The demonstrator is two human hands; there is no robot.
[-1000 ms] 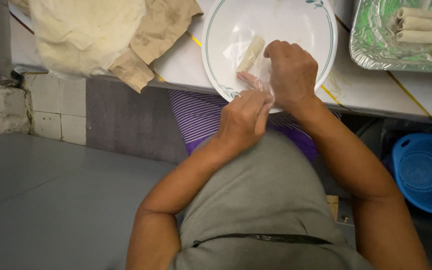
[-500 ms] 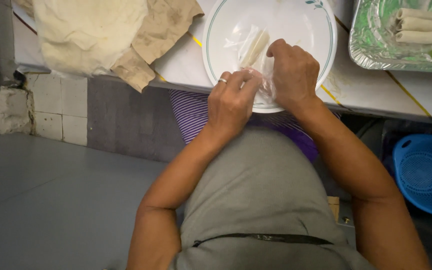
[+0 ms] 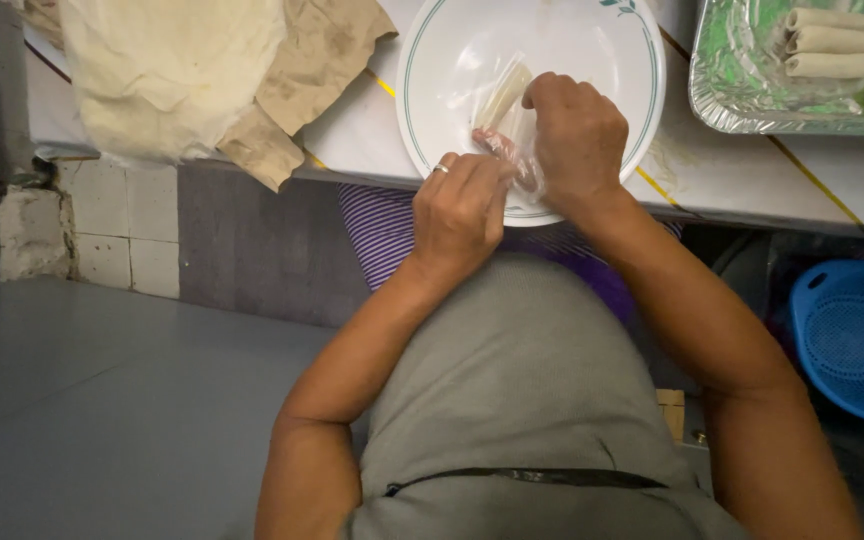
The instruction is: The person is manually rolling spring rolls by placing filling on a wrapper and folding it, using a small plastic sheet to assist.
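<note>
Nearest the camera, your grey-clad torso and both forearms fill the lower frame, and your upper arms are cut off at the bottom edge. Your left hand (image 3: 460, 205), a ring on one finger, is curled at the near rim of the white plate (image 3: 612, 70), fingertips pinching the near edge of a thin translucent wrapper (image 3: 497, 100). Your right hand (image 3: 577, 135) is closed over the wrapper's right side, pressing it down; its fingertips are tucked under, so how much they grip cannot be told. Between the hands a pinkish filling (image 3: 507, 150) shows through the film (what it is made of is hard to make out), with a pale strip (image 3: 504, 92) lying just beyond it on the plate. The plate overhangs the white table's (image 3: 352, 120) edge slightly.

Farther left, a pile of pale sheets (image 3: 167, 70) rests on brown paper (image 3: 317, 60), cropped by the top edge. Far right, a foil tray (image 3: 742, 90) holds finished rolls (image 3: 837, 42), partly out of frame. A blue basket (image 3: 857, 340) sits below.
</note>
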